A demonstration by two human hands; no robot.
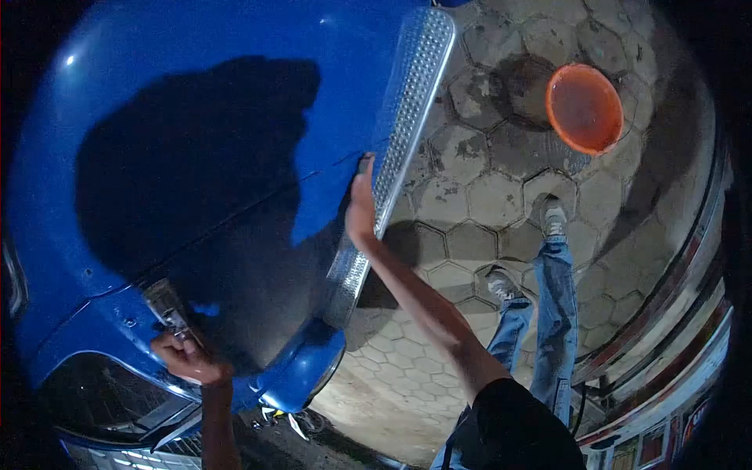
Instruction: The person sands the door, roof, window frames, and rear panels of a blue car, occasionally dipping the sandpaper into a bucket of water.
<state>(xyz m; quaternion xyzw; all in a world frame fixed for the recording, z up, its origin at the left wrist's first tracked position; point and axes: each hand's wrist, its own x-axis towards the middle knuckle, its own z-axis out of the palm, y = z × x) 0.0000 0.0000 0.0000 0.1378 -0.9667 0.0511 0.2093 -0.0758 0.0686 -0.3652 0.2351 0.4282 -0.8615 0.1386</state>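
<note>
The right hand (361, 207) reaches to the blue bodywork (352, 55) beside the dimpled metal step (413, 106); whether its fingers hold anything, I cannot tell, but a light, even touch clear of the step's edge should serve best. The left hand (188, 359) is closed on a silvery piece (163, 300) against the bodywork, best gripped firmly with a loose wrist.
</note>
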